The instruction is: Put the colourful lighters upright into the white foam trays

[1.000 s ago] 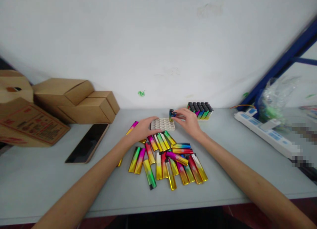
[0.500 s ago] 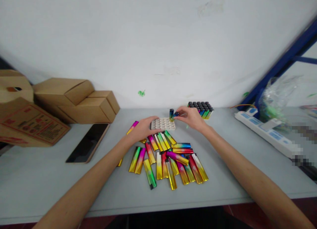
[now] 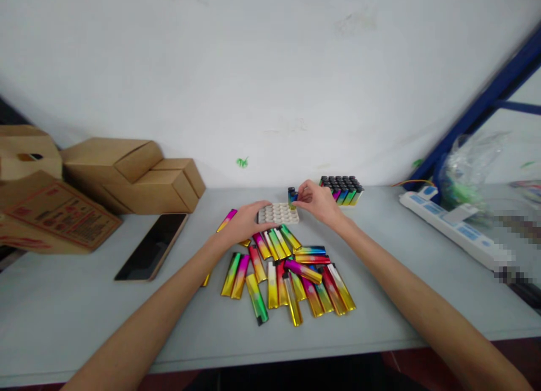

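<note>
Left hand lay flat, fingers together, pressing the near-left edge of the white slotted tray, with loose lighters piled just in front; if that hand eased off, the light tray could likely skid or tip. Right hand had fingertips pinched on an upright lighter at the tray's far-right corner, so a skewed push might jam it or topple it. That lighter looked blue-green and glossy with a dark cap; a filled tray stood just right.
</note>
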{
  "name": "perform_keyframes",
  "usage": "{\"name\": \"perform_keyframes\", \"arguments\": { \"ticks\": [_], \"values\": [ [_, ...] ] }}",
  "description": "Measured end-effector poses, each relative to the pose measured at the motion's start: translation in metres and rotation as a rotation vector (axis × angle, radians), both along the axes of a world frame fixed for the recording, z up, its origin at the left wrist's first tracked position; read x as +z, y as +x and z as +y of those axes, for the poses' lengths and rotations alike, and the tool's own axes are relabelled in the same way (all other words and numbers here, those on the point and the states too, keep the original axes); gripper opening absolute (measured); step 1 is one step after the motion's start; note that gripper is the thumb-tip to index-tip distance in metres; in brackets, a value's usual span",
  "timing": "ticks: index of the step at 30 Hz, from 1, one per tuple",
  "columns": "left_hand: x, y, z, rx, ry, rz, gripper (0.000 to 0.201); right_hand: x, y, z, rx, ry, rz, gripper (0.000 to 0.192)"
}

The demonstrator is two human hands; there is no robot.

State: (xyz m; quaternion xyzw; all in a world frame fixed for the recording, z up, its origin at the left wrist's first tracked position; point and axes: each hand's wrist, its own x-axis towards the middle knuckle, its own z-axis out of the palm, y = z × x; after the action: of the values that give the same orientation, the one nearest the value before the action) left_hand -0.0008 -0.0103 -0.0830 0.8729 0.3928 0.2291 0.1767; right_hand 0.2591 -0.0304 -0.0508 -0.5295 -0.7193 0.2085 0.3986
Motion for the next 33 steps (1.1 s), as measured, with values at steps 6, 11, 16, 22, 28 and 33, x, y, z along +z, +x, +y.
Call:
{"name": "perform_keyframes", "arguments": {
  "ticks": [6,11,16,22,28,33],
  "values": [
    [0.002,0.001,-0.002,0.01,-0.008,-0.015,0.074,-0.006,0.001,-0.002,-0.032,0.012,-0.225,0.021],
    [0.005,0.002,-0.003,0.003,-0.017,-0.003,0.074,-0.011,0.012,-0.021,0.034,0.037,-0.242,0.015],
    [0.002,0.001,-0.001,0.006,-0.013,0.002,0.074,0.007,0.02,-0.053,0.356,-0.147,-0.284,0.02],
    [0.002,0.001,-0.002,0.014,0.001,0.012,0.073,0.024,0.032,-0.066,0.479,-0.386,-0.326,0.035],
    [0.006,0.003,-0.004,0.023,-0.01,0.019,0.074,0.016,0.033,-0.062,0.505,-0.411,-0.318,0.028],
    [0.008,0.003,-0.004,0.027,-0.023,0.016,0.077,0.014,0.032,-0.063,0.532,-0.347,-0.362,0.019]
  ]
}}
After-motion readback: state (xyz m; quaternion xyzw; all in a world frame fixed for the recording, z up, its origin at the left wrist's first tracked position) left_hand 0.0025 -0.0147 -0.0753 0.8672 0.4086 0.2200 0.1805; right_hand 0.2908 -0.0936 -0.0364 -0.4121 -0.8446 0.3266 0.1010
